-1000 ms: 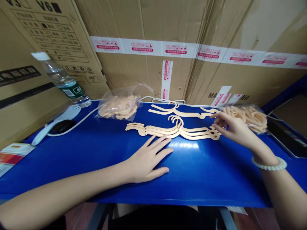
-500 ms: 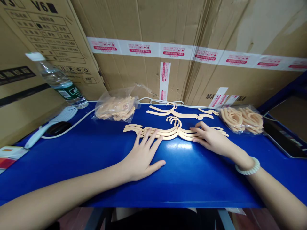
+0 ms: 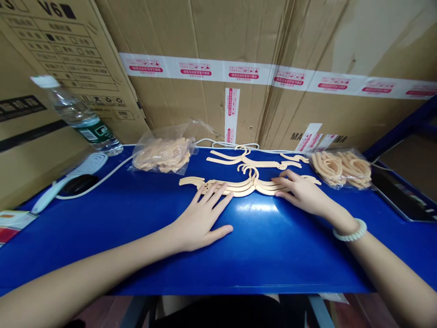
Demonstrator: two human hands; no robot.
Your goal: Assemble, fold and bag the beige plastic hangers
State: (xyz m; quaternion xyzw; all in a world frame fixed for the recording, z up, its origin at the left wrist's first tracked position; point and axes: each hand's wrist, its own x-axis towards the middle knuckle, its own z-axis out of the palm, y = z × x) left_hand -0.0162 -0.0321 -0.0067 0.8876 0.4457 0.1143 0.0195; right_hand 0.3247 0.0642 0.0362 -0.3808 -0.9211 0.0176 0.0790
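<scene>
Centre: nested folding hangers [image 3: 243,186] under our spread left hand [image 3: 198,223] and curled right hand [image 3: 303,192] (pinch unclear); hanger pieces [image 3: 262,163] above lie ungrouped.

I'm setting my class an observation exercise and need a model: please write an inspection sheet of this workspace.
Surface: blue tabletop, glossy, with a bright reflection before the hangers.
Hangers: beige hangers lie close together under the hands; more beige hanger parts lie behind.
Clutter: left clear bag and right clear bag of beige pieces, bottle, pale brush, dark rounded object.
Left hand: fingers spread over the hangers' left arms.
Right hand: bent fingers at their right arms; grip unclear.
Cables: white cable runs past the brush.
Surroundings: cardboard stands behind, taped.
</scene>
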